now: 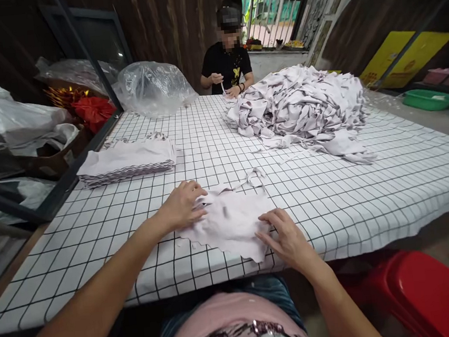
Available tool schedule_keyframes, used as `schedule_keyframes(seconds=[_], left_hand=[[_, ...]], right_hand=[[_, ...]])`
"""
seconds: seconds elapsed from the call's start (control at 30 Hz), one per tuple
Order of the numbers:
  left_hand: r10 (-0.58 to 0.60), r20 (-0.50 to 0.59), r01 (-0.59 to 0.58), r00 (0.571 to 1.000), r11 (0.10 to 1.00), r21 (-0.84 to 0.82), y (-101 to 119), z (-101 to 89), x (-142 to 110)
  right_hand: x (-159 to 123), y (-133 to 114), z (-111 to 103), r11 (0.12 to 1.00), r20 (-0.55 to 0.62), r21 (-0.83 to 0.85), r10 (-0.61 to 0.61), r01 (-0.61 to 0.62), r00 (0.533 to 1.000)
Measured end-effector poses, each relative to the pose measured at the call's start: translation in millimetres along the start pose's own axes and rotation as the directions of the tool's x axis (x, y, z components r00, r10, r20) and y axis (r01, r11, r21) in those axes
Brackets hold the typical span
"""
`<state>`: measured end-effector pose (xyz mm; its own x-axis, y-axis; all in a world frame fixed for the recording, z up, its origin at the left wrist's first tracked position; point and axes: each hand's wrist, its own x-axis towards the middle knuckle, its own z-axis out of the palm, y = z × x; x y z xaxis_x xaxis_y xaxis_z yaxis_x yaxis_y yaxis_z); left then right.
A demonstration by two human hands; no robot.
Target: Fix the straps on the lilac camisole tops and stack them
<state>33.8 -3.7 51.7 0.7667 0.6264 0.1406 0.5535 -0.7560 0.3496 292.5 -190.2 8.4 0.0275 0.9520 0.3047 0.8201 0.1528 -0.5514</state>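
Note:
A pale pinkish-white piece of cloth (233,218) with wavy edges lies on the table close in front of me. A thin strip of the same cloth (255,177) curls out from its far edge. My left hand (184,204) rests on the cloth's left side, its fingers apart. At the right edge, my right hand (286,236) touches the cloth with thumb and fingers spread. Left of centre sits a neat stack of similar cloth pieces (128,162), laid flat.
A big loose heap of the same cloth (301,103) covers the table's back right. Behind it sits a co-worker (226,65) holding a strip. A clear plastic bag (153,88) stands at the back left of the checked tablecloth (189,135). A red stool (438,291) is at lower right.

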Motion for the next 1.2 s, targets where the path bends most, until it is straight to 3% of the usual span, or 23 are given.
schedule_keyframes(seconds=[0.1,0.2,0.27,0.33,0.37,0.4,0.43,0.57,0.67,0.93,1.07,1.2], left_hand=[[-0.016,0.036,0.018,0.999,0.998,-0.06,-5,11.6,15],[-0.246,0.001,0.232,0.969,0.914,-0.332,-31,11.5,20],[-0.497,-0.008,0.441,0.868,0.777,-0.449,-55,7.4,17],[-0.669,-0.038,0.592,0.742,0.681,-0.431,-74,2.8,8],[-0.705,-0.052,0.634,0.707,0.665,-0.396,-80,1.0,1],[-0.71,-0.061,0.649,0.701,0.672,-0.357,-82,-0.1,-7],[-0.693,-0.068,0.642,0.718,0.697,-0.321,-82,-0.5,-17],[-0.509,-0.125,0.488,0.851,0.857,-0.167,-68,5.0,-55],[-0.426,-0.151,0.413,0.892,0.904,-0.106,-62,11.5,-72],[-0.543,-0.189,0.446,0.818,0.807,-0.387,-73,15.2,-67],[-0.587,-0.142,0.459,0.797,0.742,-0.489,-71,9.8,-72],[-0.554,-0.057,0.421,0.83,0.692,-0.587,-68,0.5,-87]], right_hand=[[-11,1,-1,0.999,-0.064,0.012,0.051,-0.051,0.997],[-21,-4,-7,0.996,-0.104,0.032,0.091,-0.088,0.99],[-24,-10,-7,0.995,-0.107,0.043,0.091,-0.087,0.99],[-26,-17,-3,0.996,-0.091,0.056,0.075,-0.07,0.993],[-25,-22,1,0.996,-0.08,0.064,0.064,-0.059,0.995],[-25,-26,6,0.996,-0.068,0.07,0.051,-0.046,0.996],[-23,-30,11,0.997,-0.061,0.073,0.033,-0.029,0.998],[-13,-46,38,0.999,-0.028,0.018,-0.047,0.047,0.999],[1,-57,56,0.994,0.004,-0.097,-0.05,0.051,0.999],[39,-74,76,0.927,0.014,-0.375,0.003,0.002,1.0],[45,-69,68,0.959,0.109,-0.281,0.05,-0.017,0.993],[44,-62,62,0.99,0.144,-0.14,0.032,-0.011,0.989]])
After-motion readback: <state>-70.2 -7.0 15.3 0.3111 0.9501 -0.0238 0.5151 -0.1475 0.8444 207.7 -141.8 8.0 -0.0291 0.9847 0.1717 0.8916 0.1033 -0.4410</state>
